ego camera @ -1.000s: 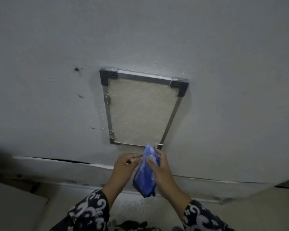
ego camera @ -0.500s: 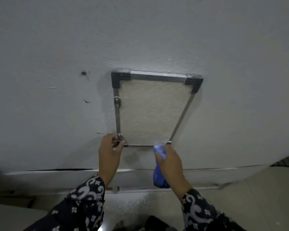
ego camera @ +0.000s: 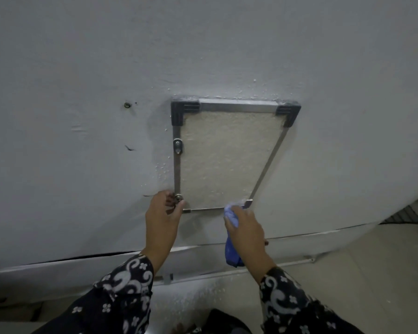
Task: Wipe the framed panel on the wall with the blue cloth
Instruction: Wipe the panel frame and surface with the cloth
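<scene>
**Blue cloth at the panel's lower right corner**

Blue cloth (ego camera: pixel 231 237) was bunched in our right hand (ego camera: pixel 245 227), the fingers curled round it so that a wad showed at the fingertips and the loose end hung below the palm. We held that wad against the bottom edge of the framed panel (ego camera: pixel 227 160), just beside its lower right corner. Our left hand (ego camera: pixel 162 218) was at the lower left corner, thumb and fingers closed around the small metal fitting (ego camera: pixel 178 197) on the frame there, seemingly to steady it.

We judged the wiping to be at its very start: the cloth touched only the bottom rail, and the pale textured face above it looked untouched. The next move, as we saw it, called for carrying the cloth up and across the face and along the metal rails, with the left hand bracing the frame against the wall (ego camera: pixel 82 68).

We could not tell how firmly the left fingers gripped the fitting, since they covered part of it. The cloth hid the frame's corner piece. White specks around the frame were too small to identify.
</scene>
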